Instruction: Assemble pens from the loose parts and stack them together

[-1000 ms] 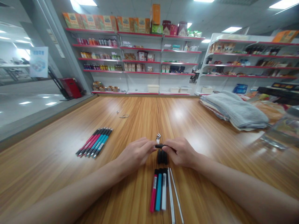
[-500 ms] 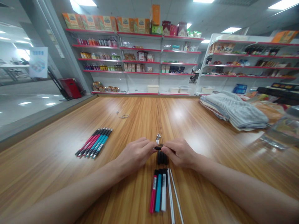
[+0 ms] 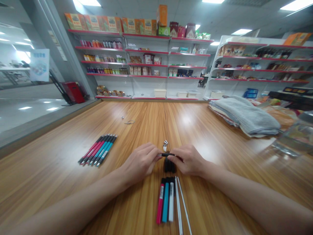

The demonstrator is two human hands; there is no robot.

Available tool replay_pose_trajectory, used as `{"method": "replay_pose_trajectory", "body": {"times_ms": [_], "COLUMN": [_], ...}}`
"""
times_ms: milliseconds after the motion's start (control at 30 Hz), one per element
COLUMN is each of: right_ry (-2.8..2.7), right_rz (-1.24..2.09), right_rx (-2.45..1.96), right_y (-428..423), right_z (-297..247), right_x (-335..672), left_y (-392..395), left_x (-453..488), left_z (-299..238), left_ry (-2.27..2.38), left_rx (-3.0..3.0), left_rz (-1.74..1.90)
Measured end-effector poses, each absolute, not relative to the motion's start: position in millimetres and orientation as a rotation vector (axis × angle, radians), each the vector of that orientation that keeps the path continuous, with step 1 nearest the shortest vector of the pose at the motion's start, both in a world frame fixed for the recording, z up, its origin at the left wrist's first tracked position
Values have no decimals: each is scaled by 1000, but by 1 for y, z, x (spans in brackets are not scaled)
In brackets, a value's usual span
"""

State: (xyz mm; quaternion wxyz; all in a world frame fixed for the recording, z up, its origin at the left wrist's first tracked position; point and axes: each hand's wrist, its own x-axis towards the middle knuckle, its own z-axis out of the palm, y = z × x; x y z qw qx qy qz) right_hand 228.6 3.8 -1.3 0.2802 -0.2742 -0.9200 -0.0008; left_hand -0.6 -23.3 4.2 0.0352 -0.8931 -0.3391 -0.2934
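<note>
My left hand point(image 3: 141, 161) and my right hand point(image 3: 187, 160) meet over the wooden table point(image 3: 61, 176), each pinching one end of a small black pen part point(image 3: 167, 154) held crosswise. Just below it lie a few black pen pieces point(image 3: 169, 165) side by side. Nearer to me lie a red, a blue and a white pen barrel point(image 3: 165, 200), with two thin white refills point(image 3: 182, 205) to their right. A small metal tip point(image 3: 165, 143) lies just beyond my fingers.
A row of several red and teal pens point(image 3: 99, 149) lies to the left. A small ring and spring point(image 3: 128, 121) rest farther back. Folded striped cloths point(image 3: 246, 116) sit at the right, a clear container point(image 3: 293, 135) at the right edge. Store shelves line the back.
Both hands have stayed in place. The black part between my fingers has shifted slightly and now shows as a thinner bar.
</note>
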Motion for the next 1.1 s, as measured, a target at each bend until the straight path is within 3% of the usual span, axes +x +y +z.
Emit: {"method": "replay_pose_trajectory", "body": {"times_ms": [200,1100], "right_ry": [-2462,-2437], "right_rz": [-14,107], "right_rx": [-748,-663], "right_y": [5,3], "right_z": [-1,0], "right_x": [229,228], "left_y": [-23,-28], "left_x": [-1,2], "left_z": [1,9], "left_ry": [-1135,-1113], "left_rx": [-2779,-2780], "left_rz": [-1004,-648]}}
